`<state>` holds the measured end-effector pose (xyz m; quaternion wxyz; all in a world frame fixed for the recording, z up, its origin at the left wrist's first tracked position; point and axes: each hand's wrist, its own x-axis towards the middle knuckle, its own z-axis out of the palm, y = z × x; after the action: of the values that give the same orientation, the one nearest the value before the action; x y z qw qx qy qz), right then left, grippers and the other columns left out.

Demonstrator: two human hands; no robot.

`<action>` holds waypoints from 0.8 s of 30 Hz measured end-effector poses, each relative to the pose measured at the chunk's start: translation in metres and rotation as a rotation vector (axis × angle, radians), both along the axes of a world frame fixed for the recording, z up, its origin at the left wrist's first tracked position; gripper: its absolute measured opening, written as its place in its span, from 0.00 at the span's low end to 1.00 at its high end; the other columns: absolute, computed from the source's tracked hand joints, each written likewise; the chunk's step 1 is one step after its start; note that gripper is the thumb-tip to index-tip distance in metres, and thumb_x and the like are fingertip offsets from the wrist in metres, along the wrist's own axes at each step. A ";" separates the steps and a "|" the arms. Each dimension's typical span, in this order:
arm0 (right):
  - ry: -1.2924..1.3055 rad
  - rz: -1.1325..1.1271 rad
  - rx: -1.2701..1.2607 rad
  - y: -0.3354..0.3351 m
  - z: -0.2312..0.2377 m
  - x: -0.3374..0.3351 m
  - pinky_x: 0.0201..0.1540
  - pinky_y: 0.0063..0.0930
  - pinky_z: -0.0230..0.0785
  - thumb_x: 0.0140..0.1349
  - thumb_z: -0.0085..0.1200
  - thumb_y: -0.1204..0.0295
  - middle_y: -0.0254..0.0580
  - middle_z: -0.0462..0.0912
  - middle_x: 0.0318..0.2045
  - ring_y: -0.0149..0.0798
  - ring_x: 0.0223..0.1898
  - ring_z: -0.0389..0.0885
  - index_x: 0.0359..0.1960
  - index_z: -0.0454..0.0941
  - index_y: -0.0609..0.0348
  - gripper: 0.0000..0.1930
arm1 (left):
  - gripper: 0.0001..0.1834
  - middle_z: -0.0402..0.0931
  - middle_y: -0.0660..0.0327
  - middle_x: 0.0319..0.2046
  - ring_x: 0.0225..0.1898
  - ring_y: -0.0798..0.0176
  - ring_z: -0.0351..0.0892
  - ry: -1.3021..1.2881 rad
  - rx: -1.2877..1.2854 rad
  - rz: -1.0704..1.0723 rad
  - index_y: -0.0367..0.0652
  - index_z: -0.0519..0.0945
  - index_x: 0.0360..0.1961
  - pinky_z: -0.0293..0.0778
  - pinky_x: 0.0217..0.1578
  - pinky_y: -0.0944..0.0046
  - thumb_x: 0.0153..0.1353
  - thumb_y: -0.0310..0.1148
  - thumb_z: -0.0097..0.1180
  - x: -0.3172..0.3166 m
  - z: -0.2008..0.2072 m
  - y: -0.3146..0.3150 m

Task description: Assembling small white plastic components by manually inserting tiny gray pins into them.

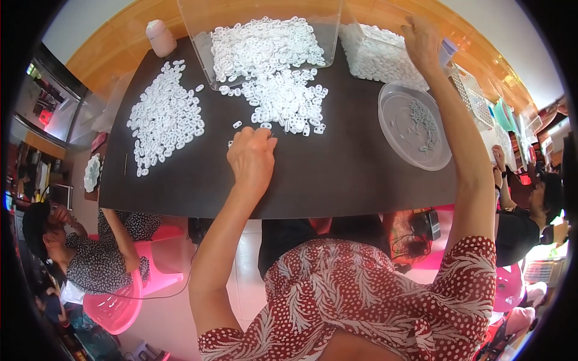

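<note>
My left hand [251, 157] rests on the dark table with its fingers curled down and drawn together. Small white oval pieces with two holes [237, 124] lie around its fingertips; whatever is between the fingers is hidden. Just beyond it, a pile of the same pieces [286, 102] spills out from a large clear bin [201, 60]. With the arm stretched far out, my right hand [423, 45] is over the edge of a clear box [349, 57] filled with white pieces. Its fingers are bent and a little apart, and nothing shows in them.
Another heap of white pieces [165, 117] covers the table's left side, near a pale pink bottle [161, 38]. A round clear tray [394, 144] with small grey bits stands at right. People sit to the left and right, with a pink chair [159, 265] on the left.
</note>
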<state>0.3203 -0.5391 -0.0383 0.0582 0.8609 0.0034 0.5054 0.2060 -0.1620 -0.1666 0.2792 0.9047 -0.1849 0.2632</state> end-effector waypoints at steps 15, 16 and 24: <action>0.465 0.926 0.326 0.196 -0.091 -0.124 0.35 0.36 0.67 0.48 0.58 0.80 0.43 0.79 0.28 0.46 0.32 0.74 0.31 0.79 0.60 0.07 | 0.06 0.75 0.53 0.26 0.31 0.50 0.75 0.081 0.204 0.015 0.37 0.75 0.25 0.71 0.31 0.53 0.52 0.28 0.55 -0.002 0.003 -0.004; 0.522 0.929 0.382 0.202 -0.094 -0.129 0.36 0.35 0.67 0.48 0.58 0.79 0.42 0.78 0.28 0.45 0.33 0.74 0.32 0.79 0.60 0.08 | 0.06 0.76 0.54 0.25 0.29 0.53 0.76 0.225 -0.008 -0.051 0.36 0.76 0.27 0.71 0.31 0.56 0.53 0.29 0.55 -0.009 0.008 -0.001; 0.574 1.047 0.549 0.218 -0.101 -0.150 0.32 0.32 0.65 0.45 0.60 0.78 0.39 0.75 0.22 0.42 0.29 0.72 0.27 0.78 0.60 0.07 | 0.11 0.72 0.65 0.20 0.24 0.74 0.69 0.738 -0.640 -0.244 0.36 0.75 0.29 0.67 0.26 0.72 0.62 0.34 0.53 -0.043 0.019 0.012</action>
<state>0.1698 -0.3208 -0.1390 -0.4204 0.8298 0.3080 0.1997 0.1630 -0.1498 -0.1473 0.6184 0.7782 -0.0885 -0.0651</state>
